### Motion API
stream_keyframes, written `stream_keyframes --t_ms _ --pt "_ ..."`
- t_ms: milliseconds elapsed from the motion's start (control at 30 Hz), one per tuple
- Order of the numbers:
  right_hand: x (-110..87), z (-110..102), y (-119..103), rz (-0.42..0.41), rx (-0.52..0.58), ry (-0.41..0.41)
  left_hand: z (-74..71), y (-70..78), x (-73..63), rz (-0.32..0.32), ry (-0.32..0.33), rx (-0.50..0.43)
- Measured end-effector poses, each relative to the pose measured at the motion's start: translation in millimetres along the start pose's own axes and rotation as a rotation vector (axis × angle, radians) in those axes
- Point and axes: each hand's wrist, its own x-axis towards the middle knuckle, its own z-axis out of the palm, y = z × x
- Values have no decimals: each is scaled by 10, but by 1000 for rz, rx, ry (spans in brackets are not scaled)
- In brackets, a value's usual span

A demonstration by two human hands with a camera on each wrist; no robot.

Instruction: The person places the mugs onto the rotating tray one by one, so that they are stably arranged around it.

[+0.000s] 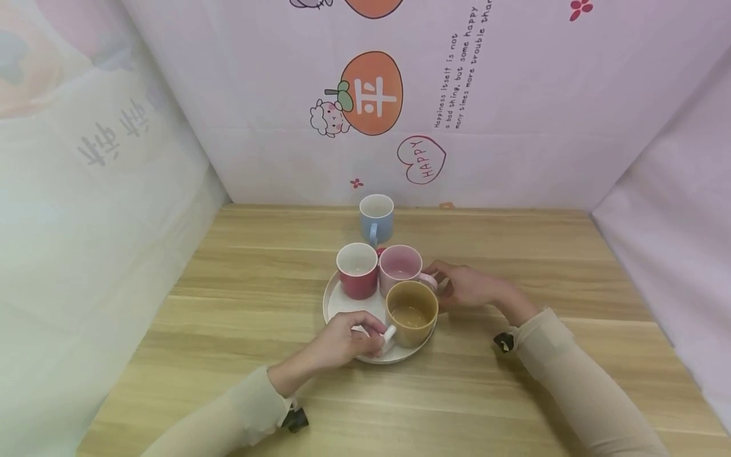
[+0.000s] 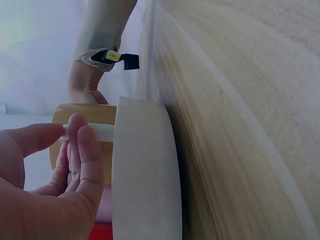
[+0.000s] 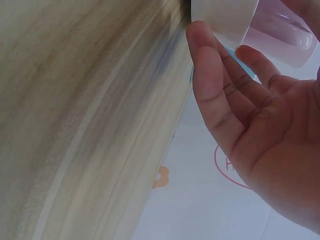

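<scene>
On a round white tray (image 1: 374,308) stand a yellow mug (image 1: 412,311), a pink mug (image 1: 401,263) and a red mug (image 1: 358,273) with a white inside. My left hand (image 1: 355,339) pinches the yellow mug's white handle (image 2: 102,132) between thumb and fingers; the mug sits upright at the tray's near right. At the tray's right side, my right hand (image 1: 465,285) lies beside the pink mug's handle (image 1: 427,281). In the right wrist view its fingers are loosely bent near the tray's rim (image 3: 220,22); whether they touch it is unclear.
A light blue mug (image 1: 377,219) stands on the wooden table (image 1: 257,273) behind the tray, its handle toward me. A small red part (image 1: 381,252) shows between the red and pink mugs. Printed cloth (image 1: 274,127) hangs behind the table and at both sides.
</scene>
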Motion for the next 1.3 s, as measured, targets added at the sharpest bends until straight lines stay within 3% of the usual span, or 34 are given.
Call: stream_keyframes --t_ms 233,400,1033,1300 --pt "-7 0 16 1 8 -10 25 34 -12 0 -8 -1" --pt "-9 7 43 -7 8 -12 -13 39 -23 23 7 60" --pt "-20 1 60 -42 25 -17 -373 135 -84 36 203 215" --pt "-16 -6 52 -36 28 -19 -515 81 -85 -20 278 230"
